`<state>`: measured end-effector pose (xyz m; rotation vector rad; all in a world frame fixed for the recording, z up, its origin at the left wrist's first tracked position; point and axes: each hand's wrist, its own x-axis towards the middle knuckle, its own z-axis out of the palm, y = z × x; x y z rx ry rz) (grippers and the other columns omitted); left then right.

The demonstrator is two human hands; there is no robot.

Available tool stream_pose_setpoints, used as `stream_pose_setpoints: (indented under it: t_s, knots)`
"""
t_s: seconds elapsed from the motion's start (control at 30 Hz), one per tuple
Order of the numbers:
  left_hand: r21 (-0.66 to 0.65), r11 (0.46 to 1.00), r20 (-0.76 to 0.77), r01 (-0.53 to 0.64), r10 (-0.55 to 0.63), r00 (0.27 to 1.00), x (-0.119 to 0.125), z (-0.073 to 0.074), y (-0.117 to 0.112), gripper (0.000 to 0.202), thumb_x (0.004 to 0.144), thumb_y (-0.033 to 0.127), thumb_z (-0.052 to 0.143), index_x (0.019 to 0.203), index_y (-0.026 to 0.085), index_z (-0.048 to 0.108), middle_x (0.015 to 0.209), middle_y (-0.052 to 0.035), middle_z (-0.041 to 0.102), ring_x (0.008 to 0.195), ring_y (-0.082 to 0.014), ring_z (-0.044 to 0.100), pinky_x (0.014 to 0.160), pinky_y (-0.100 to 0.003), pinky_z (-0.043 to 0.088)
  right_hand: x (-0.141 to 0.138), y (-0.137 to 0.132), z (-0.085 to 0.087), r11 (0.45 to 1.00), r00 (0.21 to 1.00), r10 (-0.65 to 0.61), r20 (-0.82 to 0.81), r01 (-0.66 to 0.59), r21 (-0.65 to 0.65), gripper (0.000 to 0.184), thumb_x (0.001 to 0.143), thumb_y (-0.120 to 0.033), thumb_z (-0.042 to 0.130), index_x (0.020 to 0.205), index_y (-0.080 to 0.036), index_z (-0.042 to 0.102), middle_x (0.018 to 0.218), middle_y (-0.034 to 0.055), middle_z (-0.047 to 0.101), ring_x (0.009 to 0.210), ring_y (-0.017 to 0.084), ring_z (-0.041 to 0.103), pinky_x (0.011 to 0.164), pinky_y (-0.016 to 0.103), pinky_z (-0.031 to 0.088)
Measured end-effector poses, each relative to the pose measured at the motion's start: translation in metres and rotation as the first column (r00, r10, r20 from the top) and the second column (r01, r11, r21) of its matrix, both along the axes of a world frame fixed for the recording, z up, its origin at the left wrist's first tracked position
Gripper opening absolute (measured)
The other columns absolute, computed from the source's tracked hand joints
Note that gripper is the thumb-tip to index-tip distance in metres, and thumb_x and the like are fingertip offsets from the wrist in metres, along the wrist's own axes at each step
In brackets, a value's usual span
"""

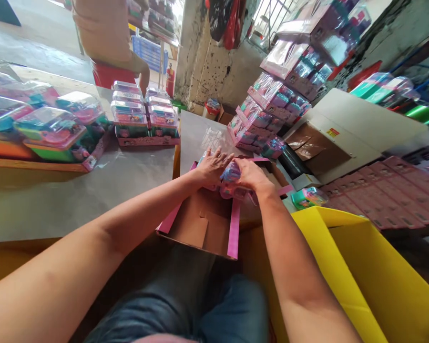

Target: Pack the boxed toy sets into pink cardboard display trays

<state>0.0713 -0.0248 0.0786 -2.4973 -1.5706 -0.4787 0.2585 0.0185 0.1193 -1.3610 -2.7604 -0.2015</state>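
Note:
A brown cardboard tray with pink edges lies in front of me, its near half bare inside. At its far end sit small clear-lidded plastic boxes, partly hidden by my hands. My left hand rests over one of them with the fingers spread. My right hand is curled round a clear plastic box with blue and pink contents, just beside the left fingers. Its fingertips are partly out of sight. Beyond my right hand is a second open cardboard tray, mostly covered by the wrist.
Filled trays of clear-lidded boxes stand at left and centre. Wrapped trays are stacked high at right, near a white machine. A green-based box lies by a yellow bin. A person stands across the table.

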Motion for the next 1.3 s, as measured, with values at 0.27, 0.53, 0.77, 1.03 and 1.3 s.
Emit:
stream_pose_setpoints:
  t_s: [0.27,0.53,0.77,1.03,1.3]
  knots:
    - [-0.009,0.999,-0.027,-0.043,0.043,0.999,-0.014,0.001,-0.001,0.074,0.076,0.035,0.073,0.143,0.02,0.045,0.143,-0.0119,0.047,0.127,-0.0327,0.042,0.108,-0.054,0.029,0.067,-0.015,-0.031,0.98,0.617,-0.14,-0.774,-0.024,-0.196,0.099,0.055,-0.073,0.081,0.131,-0.018,0.046,0.122,0.0142,0.061,0.106,0.028,0.062,0.094,0.042,0.052]
    - [-0.018,0.998,-0.087,-0.053,0.051,0.995,-0.002,-0.001,0.0,0.061,0.079,0.033,0.07,0.137,0.029,0.054,0.143,-0.0116,0.045,0.126,-0.0339,0.041,0.108,-0.058,0.026,0.07,-0.016,-0.044,0.986,0.818,-0.163,-0.551,0.123,-0.109,0.097,0.071,-0.067,0.074,0.143,-0.012,0.039,0.134,0.0201,0.052,0.12,0.031,0.055,0.103,0.045,0.046]
    - [-0.043,0.997,-0.092,-0.067,0.063,0.994,0.002,0.002,0.003,0.053,0.077,0.032,0.072,0.129,0.03,0.06,0.141,-0.0123,0.045,0.126,-0.0342,0.04,0.107,-0.057,0.027,0.013,-0.06,-0.05,0.97,0.997,0.068,-0.034,-0.058,0.237,0.057,0.093,-0.038,0.058,0.145,-0.018,0.047,0.15,0.0151,0.045,0.14,0.031,0.035,0.12,0.053,0.017]
    - [-0.024,0.998,-0.079,-0.062,0.06,0.995,-0.002,0.001,0.001,0.054,0.078,0.036,0.071,0.13,0.027,0.06,0.14,-0.0126,0.046,0.125,-0.0354,0.041,0.106,-0.059,0.029,-0.016,-0.064,-0.068,0.96,0.998,0.025,0.062,-0.041,0.277,0.05,0.096,-0.017,0.039,0.146,-0.012,0.042,0.146,0.0194,0.049,0.138,0.033,0.038,0.114,0.061,0.017]
    - [-0.055,0.994,-0.034,-0.098,0.097,0.995,0.002,0.003,0.001,0.047,0.078,0.038,0.071,0.124,0.03,0.064,0.14,-0.01,0.048,0.127,-0.0362,0.04,0.108,-0.061,0.026,-0.018,-0.055,-0.059,0.952,0.996,0.059,0.073,-0.078,0.295,0.042,0.097,-0.029,0.044,0.137,-0.019,0.052,0.135,0.0171,0.057,0.124,0.032,0.047,0.113,0.059,0.018]
